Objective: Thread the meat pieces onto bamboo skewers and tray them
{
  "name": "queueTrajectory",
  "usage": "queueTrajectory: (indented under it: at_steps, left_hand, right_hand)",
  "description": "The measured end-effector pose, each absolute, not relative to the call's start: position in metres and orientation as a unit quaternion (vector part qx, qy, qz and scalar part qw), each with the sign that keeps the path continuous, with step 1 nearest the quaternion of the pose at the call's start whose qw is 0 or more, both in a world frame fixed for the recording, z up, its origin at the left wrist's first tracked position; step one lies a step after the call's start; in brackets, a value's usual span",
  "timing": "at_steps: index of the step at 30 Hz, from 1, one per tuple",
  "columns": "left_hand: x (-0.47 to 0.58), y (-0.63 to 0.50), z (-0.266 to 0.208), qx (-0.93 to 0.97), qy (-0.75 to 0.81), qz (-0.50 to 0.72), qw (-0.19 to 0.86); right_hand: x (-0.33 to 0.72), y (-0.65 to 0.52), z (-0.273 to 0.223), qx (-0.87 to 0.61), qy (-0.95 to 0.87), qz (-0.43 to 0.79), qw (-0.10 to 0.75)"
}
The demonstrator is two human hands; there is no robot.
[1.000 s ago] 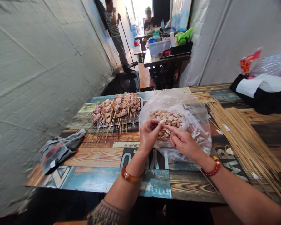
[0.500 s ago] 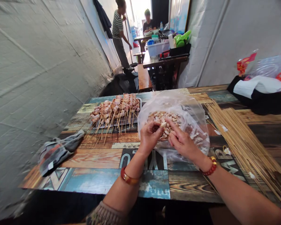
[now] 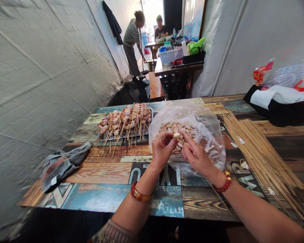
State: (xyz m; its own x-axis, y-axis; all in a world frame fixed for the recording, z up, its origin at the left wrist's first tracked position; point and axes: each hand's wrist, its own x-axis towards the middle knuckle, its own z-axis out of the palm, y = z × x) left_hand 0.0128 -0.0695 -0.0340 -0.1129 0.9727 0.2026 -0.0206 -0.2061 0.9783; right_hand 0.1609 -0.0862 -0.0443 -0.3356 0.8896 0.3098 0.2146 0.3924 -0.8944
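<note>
Pinched between the thumb and fingers of my left hand [image 3: 162, 146] is a pale garlic clove [image 3: 176, 135]. My right hand [image 3: 196, 155] is closed on a thin bamboo skewer [image 3: 221, 198], whose lower end sticks out below the palm; its tip is hidden. The right index finger reaches to the clove. Under both hands, many loose garlic cloves [image 3: 178, 127] lie in an opened clear plastic bag [image 3: 210, 118]. Left of the bag, a metal tray [image 3: 152, 111] carries a pile of loaded skewers [image 3: 128, 118] with pinkish pieces, their sticks pointing toward me.
Bare bamboo skewers [image 3: 263, 152] are spread on the table [image 3: 98, 197] at the right. A grey cloth [image 3: 64, 165] lies at the left edge. A black bag [image 3: 281, 113] sits back right. Behind are a bench [image 3: 155, 86], another table and two people, one bending with a long-handled tool.
Both hands keep nearly the same grip around the clove. More of the skewer's lower end shows below my right hand. The standing person in back has bent further forward.
</note>
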Motion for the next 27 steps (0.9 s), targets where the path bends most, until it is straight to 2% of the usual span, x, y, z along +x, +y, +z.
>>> queueTrajectory:
  at_steps: [8, 27]
  left_hand:
    - [0.012, -0.07, -0.035, 0.514, 0.475, 0.566, 0.435]
    - [0.012, -0.073, -0.045, 0.574, 0.48, 0.55, 0.37]
  right_hand:
    - [0.16, -0.086, -0.044, -0.392, -0.721, 0.364, 0.441]
    - [0.156, -0.088, -0.041, -0.431, -0.705, 0.355, 0.437]
